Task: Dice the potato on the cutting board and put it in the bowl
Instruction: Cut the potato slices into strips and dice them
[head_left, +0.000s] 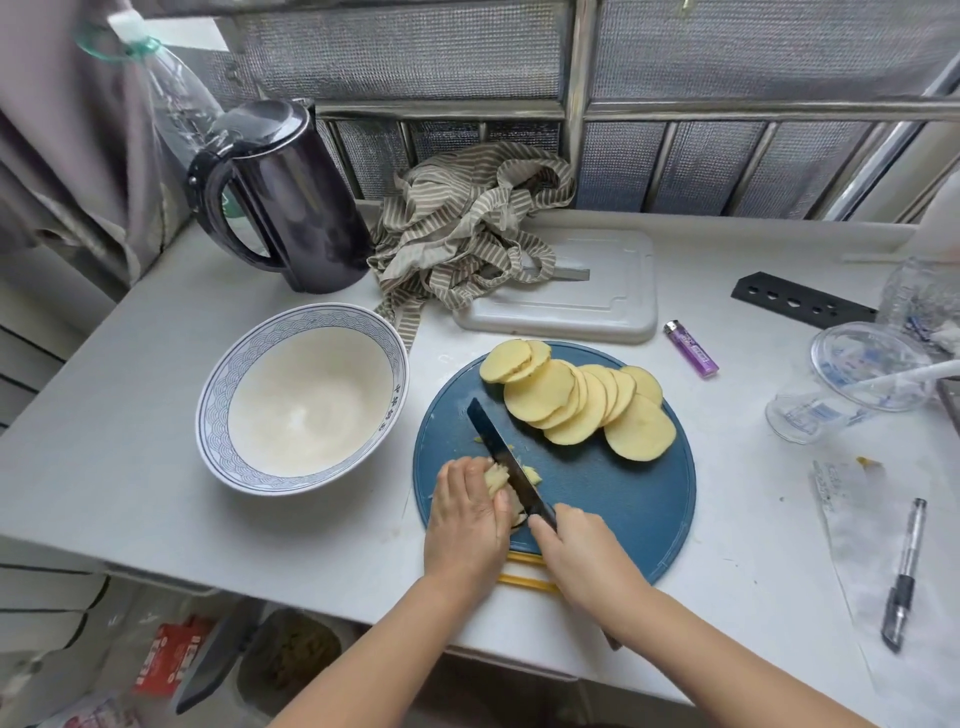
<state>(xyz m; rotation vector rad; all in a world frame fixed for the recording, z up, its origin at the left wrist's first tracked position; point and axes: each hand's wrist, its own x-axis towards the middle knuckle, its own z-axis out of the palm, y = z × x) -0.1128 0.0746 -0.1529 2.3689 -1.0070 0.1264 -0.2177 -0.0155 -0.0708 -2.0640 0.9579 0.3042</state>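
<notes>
A round blue cutting board (613, 499) lies on the white counter. Several round potato slices (576, 400) overlap in a fan across its far half. At the board's near left edge my left hand (465, 512) presses down on a small pile of cut potato pieces (496, 479), partly hidden under my fingers. My right hand (582, 551) grips the handle of a black knife (501, 449), whose blade lies against the pile and points away to the far left. Left of the board stands a white bowl (228, 379) with a blue patterned rim, with nothing in it.
A black kettle (291, 208) and a striped cloth (467, 228) stand behind the bowl. A white board (597, 306), a purple lighter (691, 348), clear plastic cups (852, 379), a pen (904, 571) and yellow chopsticks (524, 577) lie around the cutting board.
</notes>
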